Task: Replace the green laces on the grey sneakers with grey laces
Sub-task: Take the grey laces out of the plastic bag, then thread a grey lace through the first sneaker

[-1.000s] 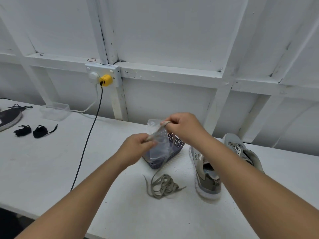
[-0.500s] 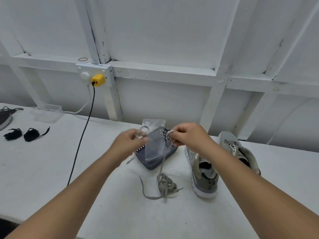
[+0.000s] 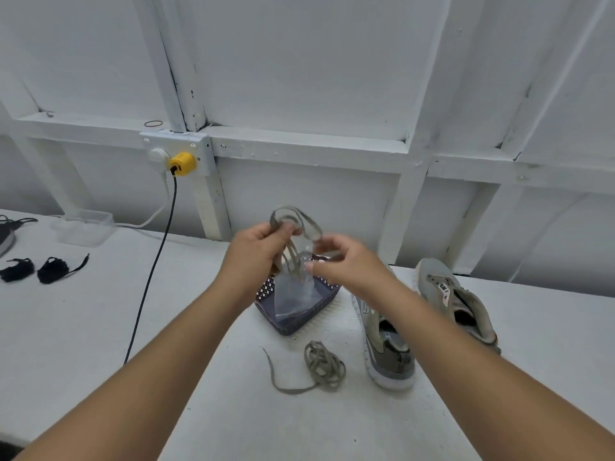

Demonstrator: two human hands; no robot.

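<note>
So the white table (image 3: 100, 344) carries everything, and on it the two grey sneakers (image 3: 387, 344) lie on the right with no laces visible in their eyelets, the nearer one just beside a small dark basket (image 3: 296, 322), the farther one (image 3: 456, 301) a little apart behind it. That suggests the unlacing half of the job is done, at least as far as can be seen; the farther shoe's eyelets are too small to be sure of.

Above the basket both hands work at a clear plastic bag (image 3: 293, 291). The left hand (image 3: 256, 257) grips a looped bunch of lace (image 3: 296, 224) that rises out of the bag's mouth, and its fingers are curled round the strands. The right hand (image 3: 342, 261) pinches the bag's edge at the opening, holding it steady. Whether this lace is coming out of the bag or going into it cannot be told from this moment; its colour reads as a dull grey-green.

A second, loose tangle of lace (image 3: 324, 366) lies on the table in front of the basket, touching neither shoe.

By my reading, threading has not begun on either sneaker, so both still need lacing.

At the far left lie two black bundles (image 3: 50, 269), and a black cord (image 3: 149, 277) runs down from a yellow plug (image 3: 182, 164).
</note>
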